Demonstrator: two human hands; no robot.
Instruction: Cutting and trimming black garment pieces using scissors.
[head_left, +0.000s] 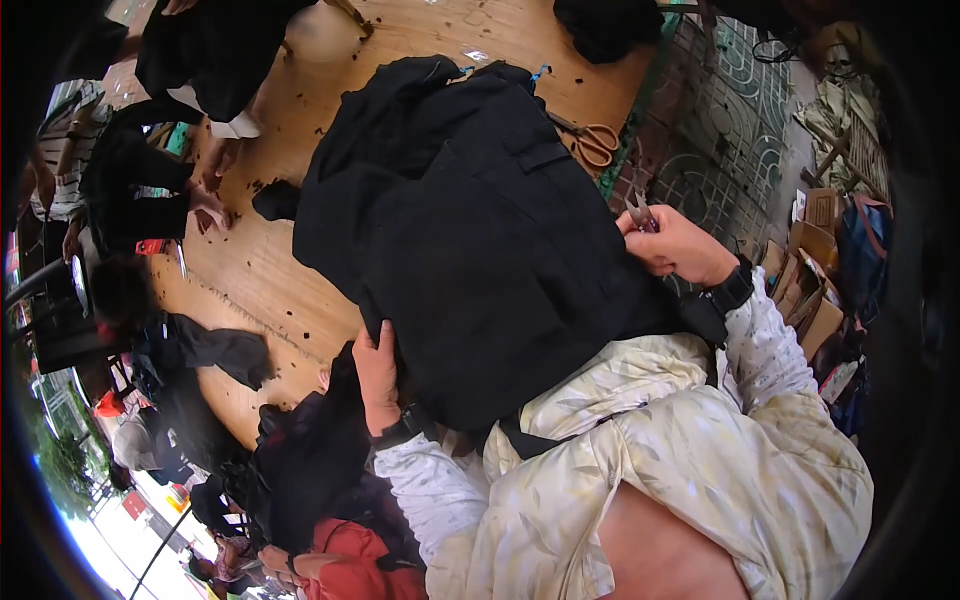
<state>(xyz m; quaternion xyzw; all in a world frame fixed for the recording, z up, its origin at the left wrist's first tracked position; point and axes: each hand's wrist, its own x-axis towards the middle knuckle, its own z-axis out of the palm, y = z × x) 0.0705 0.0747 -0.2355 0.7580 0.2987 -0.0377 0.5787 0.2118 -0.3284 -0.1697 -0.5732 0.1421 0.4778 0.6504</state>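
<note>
A large black garment [470,230] with a pocket-like flap and seams lies spread before me, its near part over my lap. My left hand [376,378] grips its left edge, the thumb on top and the fingers hidden beneath the cloth. At the right edge, my right hand [685,248] is closed around small thread snips [640,212] whose metal blades point away from me. That hand also rests against the cloth; whether it pinches the fabric I cannot tell. Small blue bits [541,72] show at the garment's far edge.
Scissors with tan handles [597,145] lie on the wooden table [290,290] beyond the garment. Another person's hands [208,205] work at the left. Dark scraps dot the tabletop. Cardboard boxes [815,250] stand on the right, past the patterned paving [725,120].
</note>
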